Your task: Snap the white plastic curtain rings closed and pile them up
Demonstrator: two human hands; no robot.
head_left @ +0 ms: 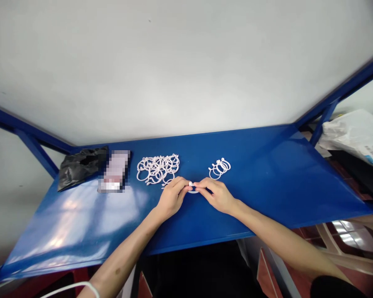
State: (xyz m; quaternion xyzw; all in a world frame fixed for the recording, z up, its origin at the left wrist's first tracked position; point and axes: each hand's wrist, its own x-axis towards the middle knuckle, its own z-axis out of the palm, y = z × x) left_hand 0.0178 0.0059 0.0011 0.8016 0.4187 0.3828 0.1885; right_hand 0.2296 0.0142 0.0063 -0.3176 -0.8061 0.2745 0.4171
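Note:
My left hand (173, 197) and my right hand (216, 193) meet over the middle of a blue shelf (267, 182). Both pinch one white plastic ring (193, 189) between their fingertips, just above the shelf surface. A loose pile of several white rings (158, 169) lies just beyond my left hand. A smaller bunch of white rings (219, 168) lies just beyond my right hand.
A black plastic bag (81, 165) sits at the back left of the shelf, with a blurred flat object (115, 171) beside it. A white wall rises behind. White bags (357, 134) lie past the blue frame at the right. A white cable (71, 286) crosses my left forearm.

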